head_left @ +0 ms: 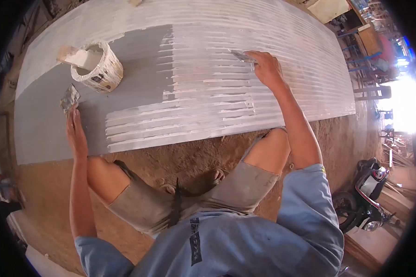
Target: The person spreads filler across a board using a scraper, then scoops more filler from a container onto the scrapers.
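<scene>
A large grey panel lies in front of me, much of it covered with white paste in ridged streaks. My right hand is closed on a putty knife, its blade at the streaked surface. Over the bare grey part at the left, my left hand grips a second, paste-smeared putty knife that points away from me. Just beyond it stands a paste-crusted bucket, with a broad scraper resting across its rim.
Brown dirt floor runs under the panel and my feet. A motorcycle is parked at the right, near stacked boards. Benches and blurred clutter line the far right, by a bright opening.
</scene>
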Action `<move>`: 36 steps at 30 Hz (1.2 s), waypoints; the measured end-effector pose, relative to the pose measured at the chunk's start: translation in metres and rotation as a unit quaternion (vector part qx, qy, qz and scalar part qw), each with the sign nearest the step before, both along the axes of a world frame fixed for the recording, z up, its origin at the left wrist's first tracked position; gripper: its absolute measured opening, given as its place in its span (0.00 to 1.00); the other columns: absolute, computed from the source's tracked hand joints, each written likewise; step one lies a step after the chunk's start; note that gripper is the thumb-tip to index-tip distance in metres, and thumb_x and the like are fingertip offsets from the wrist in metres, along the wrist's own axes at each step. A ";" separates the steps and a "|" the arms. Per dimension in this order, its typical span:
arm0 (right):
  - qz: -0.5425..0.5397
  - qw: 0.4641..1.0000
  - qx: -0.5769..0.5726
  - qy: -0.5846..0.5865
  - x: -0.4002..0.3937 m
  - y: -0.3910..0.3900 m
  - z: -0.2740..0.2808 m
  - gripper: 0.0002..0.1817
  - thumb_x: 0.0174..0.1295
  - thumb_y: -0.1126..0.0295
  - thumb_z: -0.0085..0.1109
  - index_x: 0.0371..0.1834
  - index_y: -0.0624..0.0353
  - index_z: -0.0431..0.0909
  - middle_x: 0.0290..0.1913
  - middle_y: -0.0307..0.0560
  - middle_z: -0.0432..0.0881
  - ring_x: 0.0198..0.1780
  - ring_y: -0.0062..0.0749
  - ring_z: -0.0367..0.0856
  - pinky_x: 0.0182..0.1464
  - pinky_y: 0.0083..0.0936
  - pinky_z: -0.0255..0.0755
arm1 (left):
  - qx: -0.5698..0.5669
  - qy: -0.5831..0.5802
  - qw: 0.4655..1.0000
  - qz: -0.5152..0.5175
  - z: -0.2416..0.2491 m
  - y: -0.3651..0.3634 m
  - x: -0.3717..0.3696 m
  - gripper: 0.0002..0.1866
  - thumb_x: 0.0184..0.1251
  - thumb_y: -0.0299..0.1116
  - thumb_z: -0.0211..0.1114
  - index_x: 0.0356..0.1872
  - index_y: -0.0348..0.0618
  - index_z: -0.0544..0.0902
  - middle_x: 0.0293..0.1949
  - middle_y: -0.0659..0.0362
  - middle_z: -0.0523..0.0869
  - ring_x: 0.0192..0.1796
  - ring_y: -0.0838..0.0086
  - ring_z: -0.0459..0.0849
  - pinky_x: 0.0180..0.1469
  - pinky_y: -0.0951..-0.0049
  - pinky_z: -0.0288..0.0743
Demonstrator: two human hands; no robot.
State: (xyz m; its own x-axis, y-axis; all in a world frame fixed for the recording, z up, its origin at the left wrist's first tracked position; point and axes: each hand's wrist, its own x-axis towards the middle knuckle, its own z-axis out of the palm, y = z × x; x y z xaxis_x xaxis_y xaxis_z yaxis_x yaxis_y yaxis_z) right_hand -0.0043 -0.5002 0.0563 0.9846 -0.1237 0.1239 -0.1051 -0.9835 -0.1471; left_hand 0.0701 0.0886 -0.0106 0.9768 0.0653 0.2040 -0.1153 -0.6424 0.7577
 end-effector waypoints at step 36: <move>-0.001 0.998 -0.006 0.058 -0.184 0.101 0.025 0.29 0.53 0.81 0.54 0.62 0.50 0.79 0.64 0.41 0.79 0.65 0.40 0.73 0.63 0.39 0.68 | 0.051 0.005 0.999 0.003 -0.009 0.006 0.004 0.29 0.78 0.52 0.53 0.66 0.38 0.76 0.68 0.47 0.75 0.72 0.57 0.71 0.73 0.63 0.59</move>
